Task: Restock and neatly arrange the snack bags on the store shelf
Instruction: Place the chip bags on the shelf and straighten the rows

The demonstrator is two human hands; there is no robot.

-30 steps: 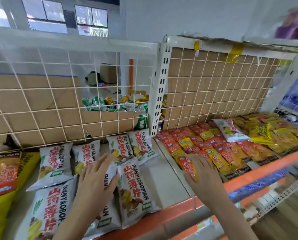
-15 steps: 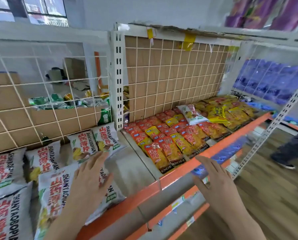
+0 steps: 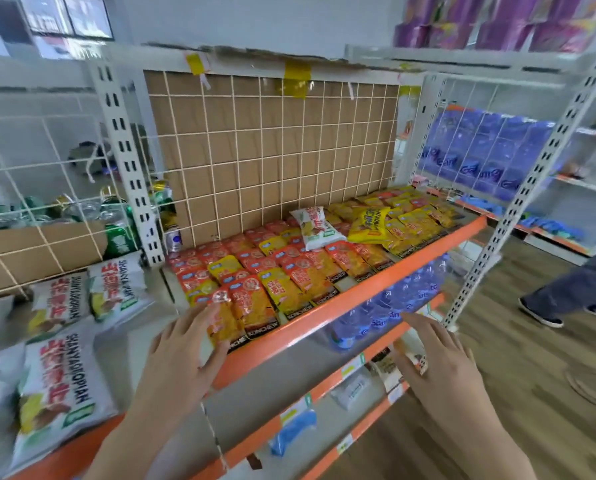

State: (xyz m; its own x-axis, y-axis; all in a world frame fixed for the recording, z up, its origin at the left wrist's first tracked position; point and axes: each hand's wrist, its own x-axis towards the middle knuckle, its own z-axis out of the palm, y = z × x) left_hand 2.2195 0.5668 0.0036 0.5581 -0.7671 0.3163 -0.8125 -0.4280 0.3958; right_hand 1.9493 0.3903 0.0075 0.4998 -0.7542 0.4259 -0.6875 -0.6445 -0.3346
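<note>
Orange snack packets [image 3: 255, 306] against flat left hand [image 3: 182, 355]; flat right hand [image 3: 442, 368] apart

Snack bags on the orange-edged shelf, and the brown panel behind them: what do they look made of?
Snack bags: thin plastic film, glossy; they crinkle and catch glare.
Brown panel: apparently cardboard, matte, with a ragged top edge.
Wire grid in front of it: probably metal, coated white.
</note>
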